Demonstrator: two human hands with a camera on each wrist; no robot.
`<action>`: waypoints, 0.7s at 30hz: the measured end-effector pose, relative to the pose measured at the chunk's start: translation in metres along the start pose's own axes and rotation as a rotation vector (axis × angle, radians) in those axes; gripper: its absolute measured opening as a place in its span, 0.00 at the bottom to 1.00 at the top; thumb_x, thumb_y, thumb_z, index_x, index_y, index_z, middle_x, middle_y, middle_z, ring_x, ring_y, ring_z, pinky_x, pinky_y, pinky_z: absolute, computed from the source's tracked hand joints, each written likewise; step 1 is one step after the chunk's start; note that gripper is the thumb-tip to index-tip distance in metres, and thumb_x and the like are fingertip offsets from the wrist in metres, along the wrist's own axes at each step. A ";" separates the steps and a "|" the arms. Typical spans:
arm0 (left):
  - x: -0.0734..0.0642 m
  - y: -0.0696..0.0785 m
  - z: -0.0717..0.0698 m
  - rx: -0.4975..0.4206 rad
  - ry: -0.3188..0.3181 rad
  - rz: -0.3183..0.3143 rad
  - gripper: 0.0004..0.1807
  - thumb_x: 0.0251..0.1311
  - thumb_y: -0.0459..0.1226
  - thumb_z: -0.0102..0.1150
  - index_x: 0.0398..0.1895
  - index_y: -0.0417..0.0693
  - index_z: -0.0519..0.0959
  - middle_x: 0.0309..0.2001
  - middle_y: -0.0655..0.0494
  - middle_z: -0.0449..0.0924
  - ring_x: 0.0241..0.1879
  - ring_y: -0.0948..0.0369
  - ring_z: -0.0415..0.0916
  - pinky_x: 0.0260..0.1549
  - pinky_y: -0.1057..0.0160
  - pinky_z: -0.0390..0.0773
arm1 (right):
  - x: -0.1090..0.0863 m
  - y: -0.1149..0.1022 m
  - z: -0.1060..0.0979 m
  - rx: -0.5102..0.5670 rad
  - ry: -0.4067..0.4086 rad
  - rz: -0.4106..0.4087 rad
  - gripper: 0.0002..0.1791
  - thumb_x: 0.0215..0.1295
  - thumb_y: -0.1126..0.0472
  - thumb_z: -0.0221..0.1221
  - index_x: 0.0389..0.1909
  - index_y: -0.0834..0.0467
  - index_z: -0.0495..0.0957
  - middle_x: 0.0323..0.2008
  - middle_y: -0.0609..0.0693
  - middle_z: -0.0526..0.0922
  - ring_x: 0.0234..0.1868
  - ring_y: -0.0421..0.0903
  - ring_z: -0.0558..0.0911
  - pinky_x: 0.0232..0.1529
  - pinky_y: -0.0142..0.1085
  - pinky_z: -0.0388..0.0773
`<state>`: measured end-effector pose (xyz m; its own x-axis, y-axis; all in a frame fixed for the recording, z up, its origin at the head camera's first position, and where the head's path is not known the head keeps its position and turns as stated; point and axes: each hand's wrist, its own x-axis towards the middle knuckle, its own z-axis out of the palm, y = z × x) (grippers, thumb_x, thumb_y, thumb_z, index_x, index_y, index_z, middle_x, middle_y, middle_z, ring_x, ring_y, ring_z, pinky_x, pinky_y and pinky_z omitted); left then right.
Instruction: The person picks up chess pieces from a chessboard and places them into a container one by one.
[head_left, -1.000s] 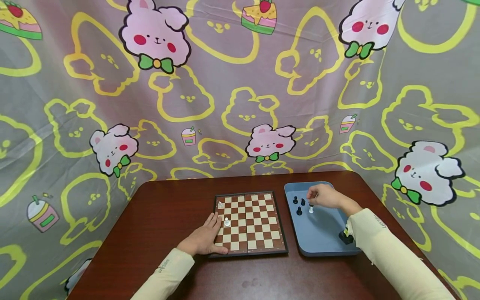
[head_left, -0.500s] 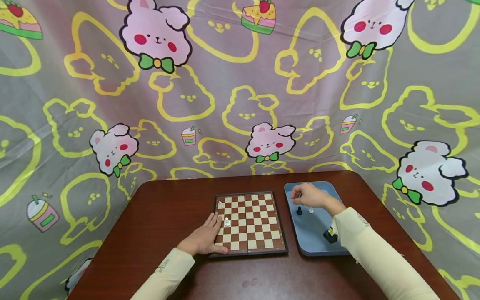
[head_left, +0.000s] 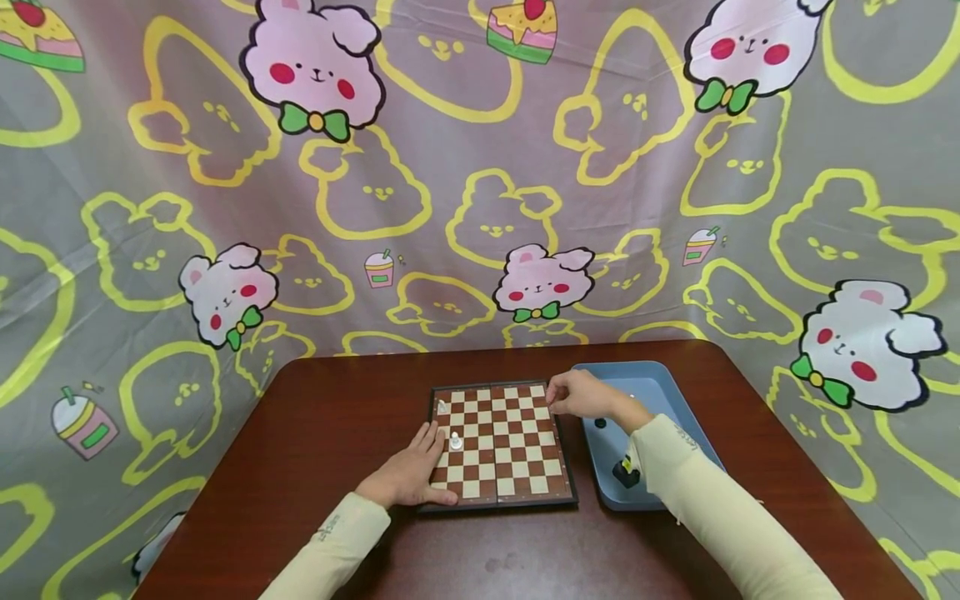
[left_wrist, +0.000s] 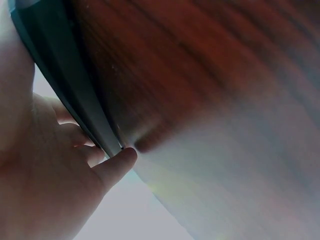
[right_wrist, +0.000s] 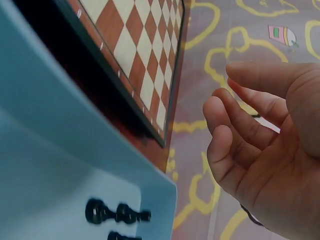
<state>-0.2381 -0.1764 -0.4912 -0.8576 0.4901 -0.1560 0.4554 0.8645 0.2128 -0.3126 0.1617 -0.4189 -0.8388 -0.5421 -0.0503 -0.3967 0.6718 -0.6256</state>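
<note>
My left hand point(head_left: 405, 477) rests along the left edge of a brown-and-cream chessboard point(head_left: 517, 454), fingers straight, its thumb by the near corner. In the left wrist view the thumb point(left_wrist: 120, 165) touches the board's dark rim point(left_wrist: 65, 70). Two white chess pieces stand on the board's left side: a pawn point(head_left: 455, 442) and another piece point(head_left: 442, 407) farther back. My right hand point(head_left: 581, 394) hovers at the board's far right edge. Its thumb and index fingertips come together in the right wrist view point(right_wrist: 270, 125); whether a small piece is between them is hidden.
Right of the board lies a blue tray point(head_left: 660, 379), partly under my right forearm. Black chess pieces point(right_wrist: 125, 212) stand in it. A dark wrist strap point(head_left: 626, 472) hangs over the tray. A patterned cloth point(head_left: 465, 250) surrounds the wooden table point(head_left: 345, 383).
My right hand has moved left, from over the chess pieces in the tray to the board's far right edge. The left hand and the white pieces on the board have stayed put.
</note>
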 end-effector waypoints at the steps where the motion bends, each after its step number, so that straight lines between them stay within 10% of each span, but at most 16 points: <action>1: 0.000 0.000 0.000 0.000 0.000 0.001 0.65 0.43 0.69 0.59 0.71 0.31 0.49 0.73 0.35 0.40 0.72 0.44 0.37 0.58 0.51 0.65 | 0.001 -0.002 0.002 0.009 -0.008 -0.005 0.02 0.61 0.66 0.61 0.35 0.60 0.79 0.28 0.45 0.79 0.23 0.43 0.73 0.27 0.38 0.71; 21: -0.001 0.000 -0.002 -0.008 -0.008 -0.009 0.66 0.43 0.71 0.57 0.72 0.31 0.48 0.73 0.36 0.39 0.72 0.44 0.36 0.58 0.51 0.65 | 0.019 -0.027 0.043 -0.005 -0.048 -0.092 0.02 0.62 0.64 0.61 0.34 0.59 0.80 0.28 0.42 0.78 0.31 0.41 0.76 0.32 0.38 0.73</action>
<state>-0.2373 -0.1771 -0.4894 -0.8599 0.4829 -0.1652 0.4454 0.8681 0.2193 -0.3016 0.1113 -0.4368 -0.7798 -0.6252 -0.0306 -0.4730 0.6205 -0.6256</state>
